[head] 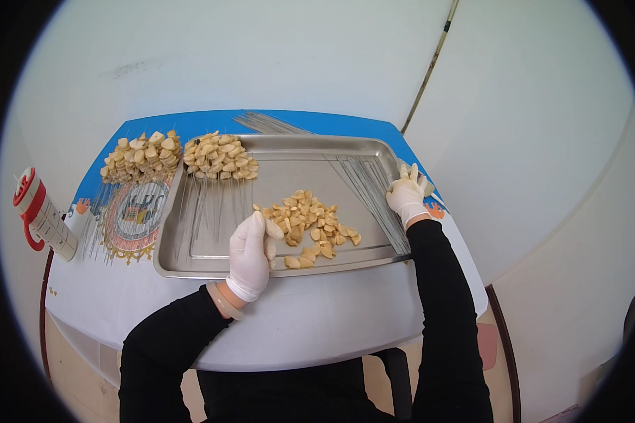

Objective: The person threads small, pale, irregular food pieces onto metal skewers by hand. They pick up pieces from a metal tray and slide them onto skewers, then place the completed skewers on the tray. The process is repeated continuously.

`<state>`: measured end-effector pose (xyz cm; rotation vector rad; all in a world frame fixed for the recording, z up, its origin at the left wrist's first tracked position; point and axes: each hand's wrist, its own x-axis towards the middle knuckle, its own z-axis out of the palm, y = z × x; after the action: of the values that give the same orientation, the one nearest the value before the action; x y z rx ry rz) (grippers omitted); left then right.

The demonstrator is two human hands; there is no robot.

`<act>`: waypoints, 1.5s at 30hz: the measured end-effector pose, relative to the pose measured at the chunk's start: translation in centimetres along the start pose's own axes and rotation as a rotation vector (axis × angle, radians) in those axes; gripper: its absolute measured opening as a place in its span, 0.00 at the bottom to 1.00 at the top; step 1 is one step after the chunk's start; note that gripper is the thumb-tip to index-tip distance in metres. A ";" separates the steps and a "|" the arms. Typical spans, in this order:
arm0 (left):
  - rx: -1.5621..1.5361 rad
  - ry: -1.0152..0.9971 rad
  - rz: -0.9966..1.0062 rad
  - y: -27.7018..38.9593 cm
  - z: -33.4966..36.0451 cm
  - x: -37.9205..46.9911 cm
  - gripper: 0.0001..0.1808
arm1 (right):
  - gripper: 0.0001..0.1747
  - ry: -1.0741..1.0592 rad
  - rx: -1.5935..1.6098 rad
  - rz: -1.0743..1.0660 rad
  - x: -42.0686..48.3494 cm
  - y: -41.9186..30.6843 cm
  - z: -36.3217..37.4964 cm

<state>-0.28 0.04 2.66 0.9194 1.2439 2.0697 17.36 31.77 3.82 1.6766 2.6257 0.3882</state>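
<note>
My left hand [250, 254], in a white glove, is at the near edge of a metal tray [291, 172]. Its thumb and fingers are curled together, and a small pale-yellow piece [256, 208] shows at the tips. Just beyond lies a loose heap of similar slice-like food pieces [304, 214]. My right hand [407, 195], gloved too, reaches over the tray's right rim with some fingers spread. Thin metal skewers [368, 195] lie in a bundle beside it. Whether that hand grips anything is hidden.
Loaded skewers [219, 156] are stacked in the tray's left end, with another stack [143, 158] left of it. More bare skewers [270, 122] lie behind the tray. A red-and-white bottle [45, 217] stands far left. A partly hidden white-tipped object [431, 191] is beyond my right hand.
</note>
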 end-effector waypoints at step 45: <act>0.026 -0.027 -0.008 0.1 0.1 0.0 0.24 | 0.18 -0.052 0.071 0.064 3.6 -1.9 0.6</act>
<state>-0.26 0.04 2.76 0.9490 1.2611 2.0328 14.21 34.33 3.31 1.7700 2.5836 0.2511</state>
